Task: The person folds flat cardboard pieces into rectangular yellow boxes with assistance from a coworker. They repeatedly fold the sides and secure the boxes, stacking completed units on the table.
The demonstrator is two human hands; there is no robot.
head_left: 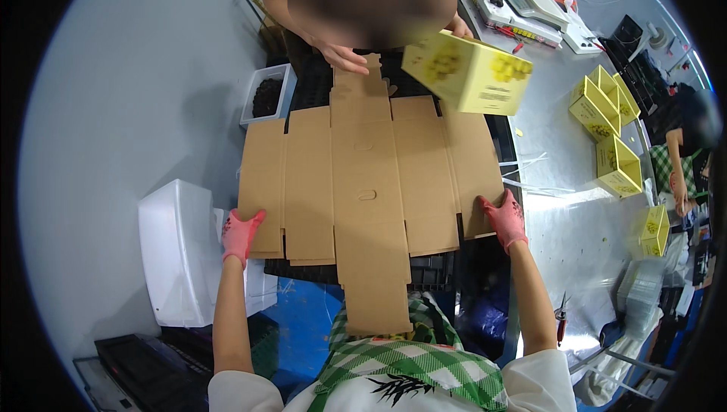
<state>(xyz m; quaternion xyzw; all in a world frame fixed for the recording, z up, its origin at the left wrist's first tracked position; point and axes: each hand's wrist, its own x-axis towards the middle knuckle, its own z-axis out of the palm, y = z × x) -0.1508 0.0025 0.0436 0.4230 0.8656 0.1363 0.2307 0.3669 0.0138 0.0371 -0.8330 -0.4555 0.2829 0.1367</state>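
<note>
A large flat cardboard blank [366, 223], brown with scored panels and side flaps, lies unfolded in front of me. My left hand [241, 235], in a pink glove, is closed on its near left edge, thumb on top. On the opposite side my right hand [506, 220], gloved alike, grips the right edge the same way. Both hands' fingers beneath the board are hidden. Across from me another person holds a yellow printed carton [473, 75] in one hand above the blank's far right part; that person's other hand [342, 57] is beside the far flap.
Black crates [435, 269] show under the blank. To the right, a metal table [560, 223] bears several yellow cartons [619, 166], a scale [534, 3] and pliers [561, 321]. White foam boxes [176, 257] stand at left, near a white bin [284, 79] with dark contents. Another person works at far right.
</note>
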